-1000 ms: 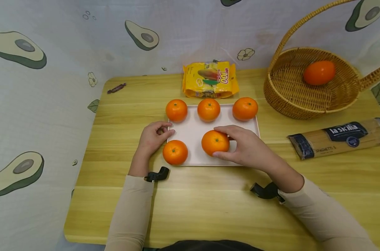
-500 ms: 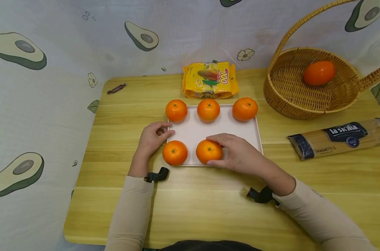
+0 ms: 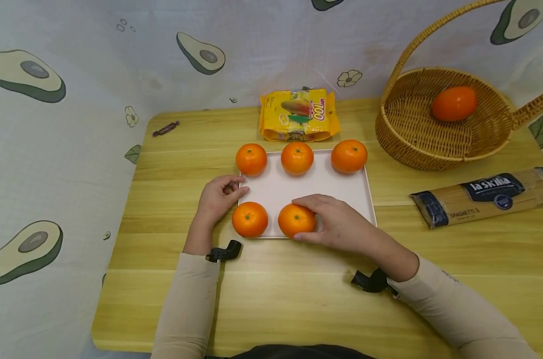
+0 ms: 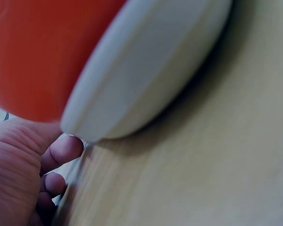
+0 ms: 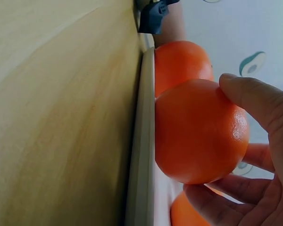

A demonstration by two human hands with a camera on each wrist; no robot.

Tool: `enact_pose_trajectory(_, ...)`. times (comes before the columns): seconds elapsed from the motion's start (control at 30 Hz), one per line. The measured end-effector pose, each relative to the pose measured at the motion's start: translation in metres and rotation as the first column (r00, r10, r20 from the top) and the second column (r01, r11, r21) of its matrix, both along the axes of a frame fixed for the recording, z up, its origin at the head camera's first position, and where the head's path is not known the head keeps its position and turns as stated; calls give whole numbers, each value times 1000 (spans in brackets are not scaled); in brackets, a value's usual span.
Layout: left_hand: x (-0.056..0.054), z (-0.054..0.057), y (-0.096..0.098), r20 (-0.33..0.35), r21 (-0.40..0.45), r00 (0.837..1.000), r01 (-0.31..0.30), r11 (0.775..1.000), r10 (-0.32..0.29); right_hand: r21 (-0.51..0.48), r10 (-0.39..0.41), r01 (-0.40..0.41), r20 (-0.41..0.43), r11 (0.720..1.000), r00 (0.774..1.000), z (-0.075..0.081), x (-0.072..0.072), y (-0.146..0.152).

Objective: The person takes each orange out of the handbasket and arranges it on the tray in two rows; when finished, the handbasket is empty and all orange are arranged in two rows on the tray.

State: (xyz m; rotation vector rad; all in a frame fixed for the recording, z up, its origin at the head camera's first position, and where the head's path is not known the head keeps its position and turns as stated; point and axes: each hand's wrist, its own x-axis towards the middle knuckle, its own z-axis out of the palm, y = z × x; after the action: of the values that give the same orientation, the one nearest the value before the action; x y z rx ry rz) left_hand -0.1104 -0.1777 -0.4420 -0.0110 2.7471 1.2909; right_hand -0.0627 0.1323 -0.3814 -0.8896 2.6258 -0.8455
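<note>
My right hand (image 3: pixel 336 219) holds an orange (image 3: pixel 296 220) at the front middle of the white tray (image 3: pixel 316 184), thumb on the near side and fingers on the far side. In the right wrist view that orange (image 5: pixel 200 132) sits against the tray wall (image 5: pixel 144 141). Another orange (image 3: pixel 249 219) lies at the tray's front left corner. Along the back edge stand a left orange (image 3: pixel 251 159), a middle orange (image 3: pixel 297 158) and a right orange (image 3: pixel 349 156). At the tray's left rim, my left hand (image 3: pixel 217 199) grips the edge with thumb and curled fingers.
A wicker basket (image 3: pixel 415 149) with a tall handle holds a red-orange fruit (image 3: pixel 454 103) at the back right. Before it lies a spaghetti pack (image 3: pixel 486 196). Behind the tray is a yellow snack bag (image 3: pixel 298 114); a small wrapped candy (image 3: pixel 166 128) lies back left.
My right hand has brought its orange leftward and toward the front edge, beside the front left orange, and still holds it. The left hand has stayed at the tray's rim.
</note>
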Motion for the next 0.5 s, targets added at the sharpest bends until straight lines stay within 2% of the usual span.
enact_pose_trajectory(0.5,1,1,1,9,1,1000,-10,1000,10,24,11,-11,-18,1000,1000,-1,-1,2)
